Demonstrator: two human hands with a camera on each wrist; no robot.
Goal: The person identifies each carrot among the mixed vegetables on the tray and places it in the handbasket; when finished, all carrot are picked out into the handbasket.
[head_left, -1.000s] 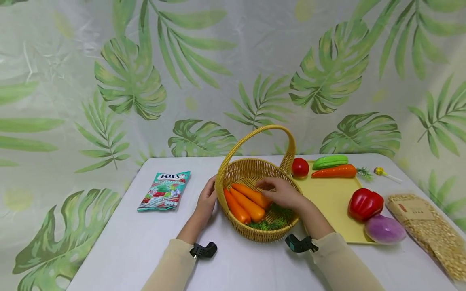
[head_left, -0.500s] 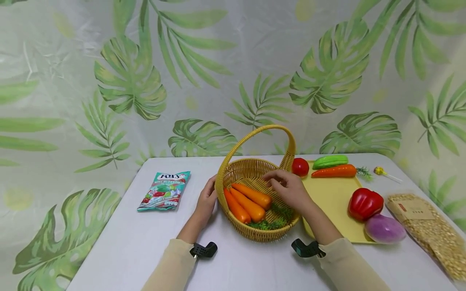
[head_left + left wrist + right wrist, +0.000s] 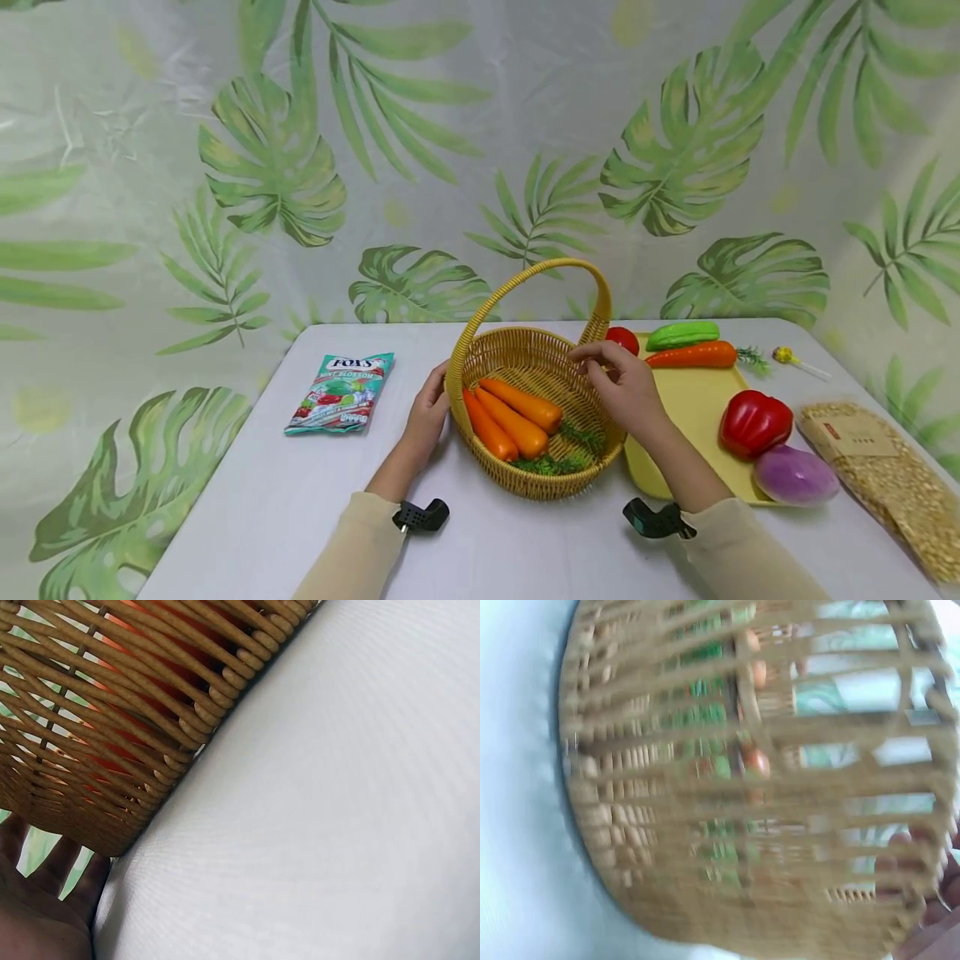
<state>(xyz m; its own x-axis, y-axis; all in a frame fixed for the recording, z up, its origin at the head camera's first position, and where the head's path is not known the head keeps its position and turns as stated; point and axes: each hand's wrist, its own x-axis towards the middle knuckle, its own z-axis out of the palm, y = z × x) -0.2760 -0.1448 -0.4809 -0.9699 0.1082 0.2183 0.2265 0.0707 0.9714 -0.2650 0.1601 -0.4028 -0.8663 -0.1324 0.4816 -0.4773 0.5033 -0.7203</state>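
A yellow wicker basket with an arched handle stands mid-table in the head view. Three orange carrots lie inside it, their green tops towards the near right. My left hand rests against the basket's left side; in the left wrist view its extended fingers reach the woven wall. Over the basket's right rim is my right hand, fingers loosely bent and nothing between them. The right wrist view is blurred, with the weave in front of the fingertips.
A yellow tray on the right bears a green gourd-like vegetable, another carrot, a red pepper and a purple eggplant. Near it are a lollipop and a grain bag. A candy bag lies left.
My right hand has moved away from the carrots, to the right and up to the basket's right rim. My left hand and the basket stay in place.
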